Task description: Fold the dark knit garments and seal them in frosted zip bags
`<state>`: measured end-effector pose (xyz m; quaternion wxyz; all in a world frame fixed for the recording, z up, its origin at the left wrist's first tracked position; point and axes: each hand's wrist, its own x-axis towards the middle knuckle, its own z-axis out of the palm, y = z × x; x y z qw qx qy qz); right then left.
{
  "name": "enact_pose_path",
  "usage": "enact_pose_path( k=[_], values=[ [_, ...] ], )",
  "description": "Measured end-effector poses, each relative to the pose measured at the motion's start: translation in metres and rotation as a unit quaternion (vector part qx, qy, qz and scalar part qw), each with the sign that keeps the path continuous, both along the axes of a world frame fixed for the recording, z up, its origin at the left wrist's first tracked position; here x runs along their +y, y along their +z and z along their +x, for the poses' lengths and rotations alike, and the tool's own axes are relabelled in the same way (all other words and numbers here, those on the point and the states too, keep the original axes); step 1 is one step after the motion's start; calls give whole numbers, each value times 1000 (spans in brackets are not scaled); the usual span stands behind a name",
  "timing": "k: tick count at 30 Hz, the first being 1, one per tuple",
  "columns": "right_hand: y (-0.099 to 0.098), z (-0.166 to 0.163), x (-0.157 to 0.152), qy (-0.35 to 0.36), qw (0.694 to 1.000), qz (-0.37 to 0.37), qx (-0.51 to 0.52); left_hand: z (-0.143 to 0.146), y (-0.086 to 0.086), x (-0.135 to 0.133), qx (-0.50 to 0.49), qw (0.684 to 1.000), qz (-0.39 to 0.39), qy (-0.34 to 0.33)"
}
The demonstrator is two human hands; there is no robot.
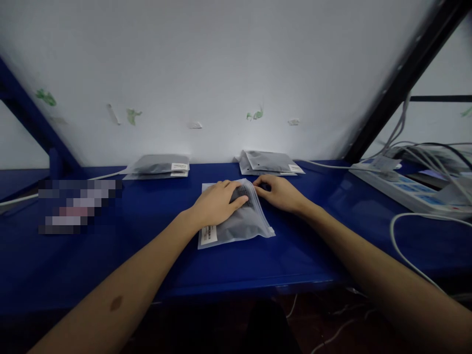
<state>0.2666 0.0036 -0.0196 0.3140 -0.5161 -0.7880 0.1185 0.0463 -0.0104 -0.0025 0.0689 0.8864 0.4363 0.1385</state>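
Observation:
A frosted plastic bag point(241, 223) with a dark item inside and a white label at its near left corner lies on the blue table point(147, 255) in front of me. My left hand point(217, 202) lies flat on the bag's left part, fingers stretched out and pressing down. At the bag's far right edge my right hand point(280, 193) has its fingers curled and pinched on the bag's top edge.
Two small stacks of similar frosted bags lie by the white wall, one at back left point(157, 166), one at back right point(269, 162). A white power strip point(409, 189) with several cables sits at the right. A black post point(401, 78) slants up there.

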Motion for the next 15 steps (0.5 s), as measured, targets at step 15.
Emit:
enact_pose_path(
  k=[15],
  values=[
    [-6,-16,-5,-10,1000,-29,5,3,-2,-3,-24,1000,15,-6]
  ],
)
